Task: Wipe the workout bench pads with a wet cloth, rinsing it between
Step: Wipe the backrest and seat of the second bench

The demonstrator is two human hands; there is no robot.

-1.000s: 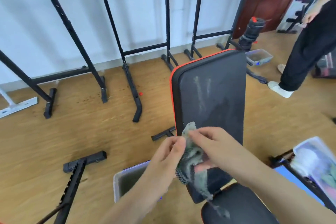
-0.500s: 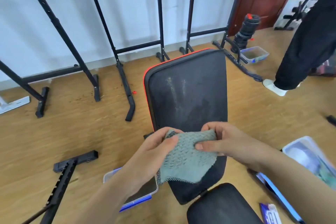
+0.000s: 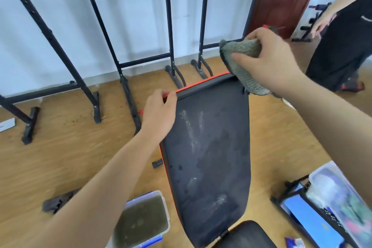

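From my remote seat I see the left hand (image 3: 159, 115) on the upper left corner of the black back pad (image 3: 207, 147), its fingers (image 3: 170, 96) curled over the red-piped top edge and gripping it. The right hand (image 3: 269, 60) is raised above the pad's upper right corner, with fingers and thumb closed round a bunched grey cloth (image 3: 241, 54). The loose end of the cloth hangs down across that corner, and I cannot tell whether it touches the pad.

The pad is tilted up towards the camera and carries pale whitish streaks down its middle, with duller damp-looking patches beside them. The rounded seat pad (image 3: 247, 235) shows at the bottom edge, just below the back pad.

On the wooden floor (image 3: 70, 147) just left of the pad stands a clear tub (image 3: 141, 221) of murky greenish water, with a blue lid under it. A clear box (image 3: 338, 193) lies to the right, blurred. Black metal racks (image 3: 124, 62) line the white wall behind, a dark red door (image 3: 281, 0) is at the back right, and another person in black (image 3: 346, 42) stands at the right edge.
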